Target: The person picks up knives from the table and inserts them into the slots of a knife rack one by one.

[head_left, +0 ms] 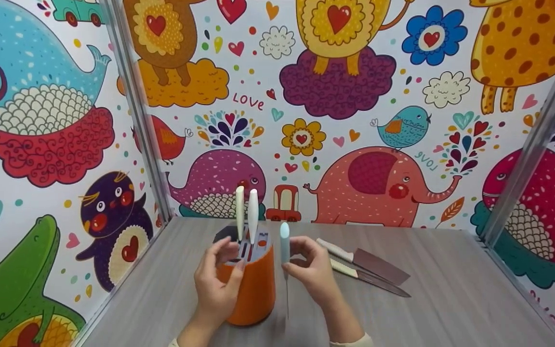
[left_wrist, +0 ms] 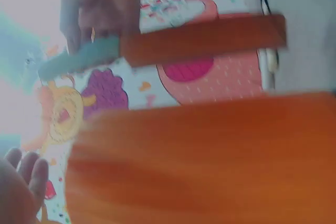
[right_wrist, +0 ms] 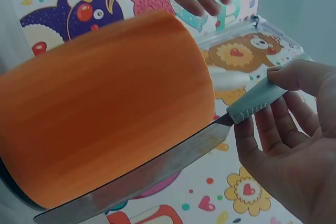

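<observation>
My right hand [head_left: 313, 270] grips the pale blue-green handle of a knife [right_wrist: 257, 98] between thumb and fingers. The handle points up and the long blade hangs down along the right side of an orange knife block [head_left: 258, 294]. In the right wrist view the blade [right_wrist: 142, 179] overlaps the block's wall; whether they touch I cannot tell. Beside the block's top left edge is my left hand [head_left: 217, 277], fingers spread and loosely bent, holding nothing. Two white-handled knives [head_left: 253, 212] stand upright in the block's slotted top.
On the table right of my right hand lie a cleaver [head_left: 378, 265] with a dark blade and a cream-handled knife [head_left: 374, 282], their blades close together. Walls printed with cartoon animals [head_left: 369, 188] and metal corner posts [head_left: 138, 111] enclose the table [head_left: 451, 313].
</observation>
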The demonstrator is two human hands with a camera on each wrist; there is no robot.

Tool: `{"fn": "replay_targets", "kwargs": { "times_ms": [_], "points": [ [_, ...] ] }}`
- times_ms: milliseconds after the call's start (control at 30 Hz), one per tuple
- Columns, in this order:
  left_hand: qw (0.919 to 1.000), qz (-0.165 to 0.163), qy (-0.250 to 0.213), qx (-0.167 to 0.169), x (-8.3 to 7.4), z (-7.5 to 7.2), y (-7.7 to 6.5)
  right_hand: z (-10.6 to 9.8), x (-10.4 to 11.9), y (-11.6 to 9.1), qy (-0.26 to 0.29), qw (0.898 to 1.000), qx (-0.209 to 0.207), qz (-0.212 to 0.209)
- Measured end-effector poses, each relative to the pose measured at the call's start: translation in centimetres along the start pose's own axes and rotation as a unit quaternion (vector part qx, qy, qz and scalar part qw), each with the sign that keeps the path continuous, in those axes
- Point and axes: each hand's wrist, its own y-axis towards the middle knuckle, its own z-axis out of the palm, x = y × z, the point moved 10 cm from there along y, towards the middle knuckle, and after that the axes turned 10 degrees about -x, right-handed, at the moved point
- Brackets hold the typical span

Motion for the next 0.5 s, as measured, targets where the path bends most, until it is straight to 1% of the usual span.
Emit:
{"fn": "replay_targets", "kwargs": {
  "times_ms": [133,233,300,367,433,500],
  "points": [
    [0.9968,-0.03,-0.041,0.062,-0.7,1.2,-0.3,1.6,0.4,-0.6,0.002,1.0,0.02,-0.016],
    [0.9916,-0.054,-0.073,0.092,-0.9,2.0,-0.5,2.5,0.3,-0.9,0.005,1.0,0.023,-0.002],
    [0.9871,-0.081,-0.086,0.108,-0.7,2.4,-0.7,3.0,0.2,-1.1,0.006,1.0,0.024,0.01],
    [0.9825,-0.105,-0.089,0.125,-0.4,2.8,-0.9,3.6,0.1,-1.2,0.008,0.999,0.026,0.02],
    [0.9779,-0.131,-0.083,0.141,0.0,3.2,-1.2,4.1,0.3,-1.4,0.008,0.999,0.03,0.015],
    [0.9744,-0.146,-0.084,0.149,0.3,3.4,-1.4,4.5,0.4,-1.5,0.005,0.999,0.032,0.012]
  ]
}}
